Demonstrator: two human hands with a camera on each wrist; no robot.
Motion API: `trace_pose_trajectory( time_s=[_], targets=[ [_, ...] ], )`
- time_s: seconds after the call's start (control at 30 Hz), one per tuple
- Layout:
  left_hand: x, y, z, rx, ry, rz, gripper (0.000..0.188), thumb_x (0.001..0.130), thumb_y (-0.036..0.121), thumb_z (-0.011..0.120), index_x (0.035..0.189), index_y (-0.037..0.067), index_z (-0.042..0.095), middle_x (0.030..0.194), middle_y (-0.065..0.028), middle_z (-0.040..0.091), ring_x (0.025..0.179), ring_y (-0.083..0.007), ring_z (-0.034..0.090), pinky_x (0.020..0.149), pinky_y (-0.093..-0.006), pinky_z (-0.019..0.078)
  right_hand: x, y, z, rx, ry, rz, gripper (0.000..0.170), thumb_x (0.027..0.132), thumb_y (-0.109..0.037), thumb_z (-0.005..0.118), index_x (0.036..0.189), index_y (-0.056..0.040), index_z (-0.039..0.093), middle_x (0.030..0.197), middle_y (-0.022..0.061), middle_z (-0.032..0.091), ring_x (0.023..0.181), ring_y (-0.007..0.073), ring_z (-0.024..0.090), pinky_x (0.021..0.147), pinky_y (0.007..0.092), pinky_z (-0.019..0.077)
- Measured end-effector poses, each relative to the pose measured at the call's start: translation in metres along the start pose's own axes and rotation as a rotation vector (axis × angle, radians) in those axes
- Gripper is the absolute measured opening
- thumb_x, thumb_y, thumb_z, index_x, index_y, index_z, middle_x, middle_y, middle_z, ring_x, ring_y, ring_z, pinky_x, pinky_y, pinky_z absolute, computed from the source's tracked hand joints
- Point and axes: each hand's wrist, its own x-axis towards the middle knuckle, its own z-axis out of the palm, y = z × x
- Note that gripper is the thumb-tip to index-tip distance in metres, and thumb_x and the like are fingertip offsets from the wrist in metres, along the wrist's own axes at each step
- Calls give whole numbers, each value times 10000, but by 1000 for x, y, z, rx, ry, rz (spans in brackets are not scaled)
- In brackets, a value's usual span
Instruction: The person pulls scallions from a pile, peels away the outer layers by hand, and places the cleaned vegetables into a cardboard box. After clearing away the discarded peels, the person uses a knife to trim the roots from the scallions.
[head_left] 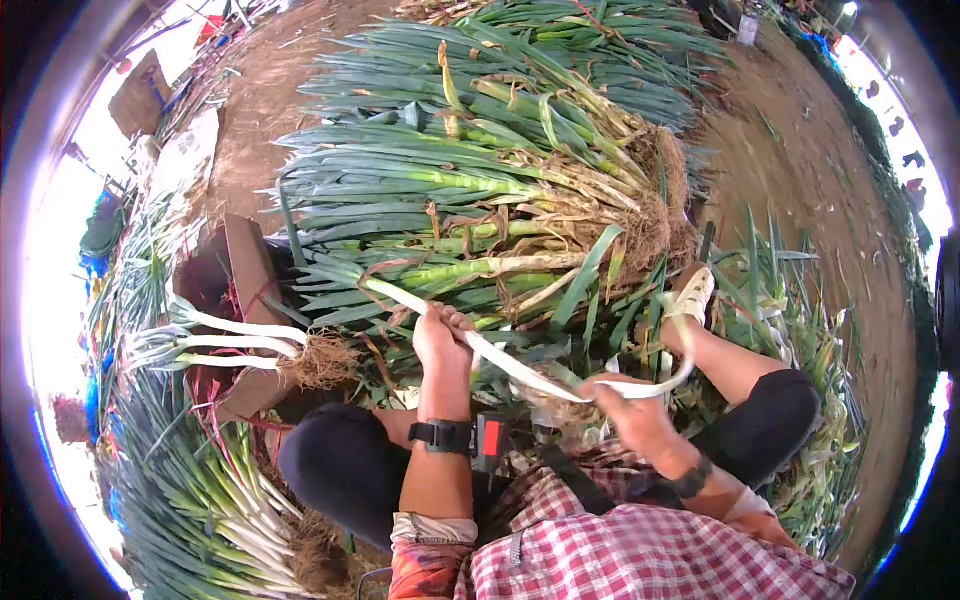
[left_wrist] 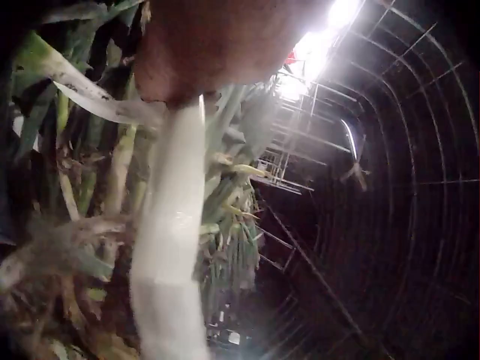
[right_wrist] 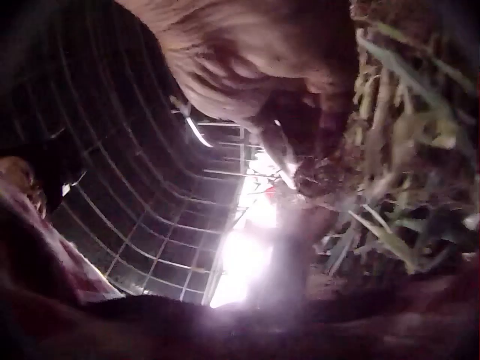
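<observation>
garment (head_left: 640,550): red-and-white check | trousers (head_left: 340,470): dark | stalk (head_left: 518,367): white (greener toward one end) | roots (head_left: 655,225): brown | leaves (head_left: 375,160): blue-green

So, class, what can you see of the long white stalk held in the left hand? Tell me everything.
The stalk is long, slender and slightly bent, smooth and white, turning green toward its leafy end at upper left. It slants down to the right. The left hand curls its fingers round it; the right hand is at its lower end, where a pale strip curls away.
</observation>
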Motion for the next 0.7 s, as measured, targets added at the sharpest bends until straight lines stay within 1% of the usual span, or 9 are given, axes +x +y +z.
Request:
trace_pose_trajectory(
  time_s=[0.1,0.2,0.27,0.3,0.33,0.43,0.53,0.57,0.7],
  targets=[
    [-16,12,15,72,103,29,161,872,165,402,728,95,379,565,16,340,422,-94,308,361,-219,285,-30,-1,-34,140,219,232,228,880,-127,437,828,35,589,770,87,613,673,139,556,620,261,442],
    [1,37,5,-75,-51,10,145,890,183,390,774,97,401,572,26,347,433,-85,313,366,-204,277,-54,13,-82,370,382,357,232,865,-133,457,751,28,581,748,121,610,637,157,574,594,278,456],
    [-14,23,18,-21,-92,-107,211,912,311,376,900,125,476,629,14,400,466,-89,334,404,-227,312,-39,57,-88,-212,159,323,192,825,-173,535,831,15,573,710,100,604,664,189,598,632,314,470],
    [-22,15,20,-11,-135,-140,216,913,324,366,918,142,483,639,10,409,474,-90,345,411,-226,315,-19,39,-82,-475,-118,448,263,782,-182,592,962,2,540,754,106,606,737,204,601,691,321,459],
    [-29,9,21,-10,-176,-167,224,915,338,356,936,160,490,649,6,417,481,-91,355,418,-225,318,-4,55,-71,-557,-56,121,392,742,-173,627,1066,0,490,884,143,603,827,225,589,740,326,440],
    [-43,-2,22,-32,-166,-198,225,915,339,352,965,161,481,674,-6,433,501,-106,366,427,-244,318,56,32,-22,-351,66,-101,554,831,-295,552,1255,1,355,1201,169,449,1080,226,467,906,318,360],
    [-44,-5,22,5,-147,-165,226,913,335,368,989,147,467,679,-15,428,505,-111,368,426,-239,315,102,-9,32,248,-298,43,631,907,-386,347,1326,42,148,1398,181,150,1298,233,155,1053,317,144],
    [-47,-5,25,69,-100,-109,216,908,327,383,974,137,463,681,-17,427,507,-109,372,422,-233,315,117,16,51,90,-423,-110,556,930,-343,297,1337,8,154,1402,183,133,1306,239,124,1053,302,137],
    [-38,7,19,153,-21,17,187,893,298,424,911,113,439,671,-20,424,482,-103,374,397,-227,314,89,11,53,-75,-621,5,386,912,-261,351,1219,-36,414,1061,216,492,928,274,503,794,336,400]
  ],
)
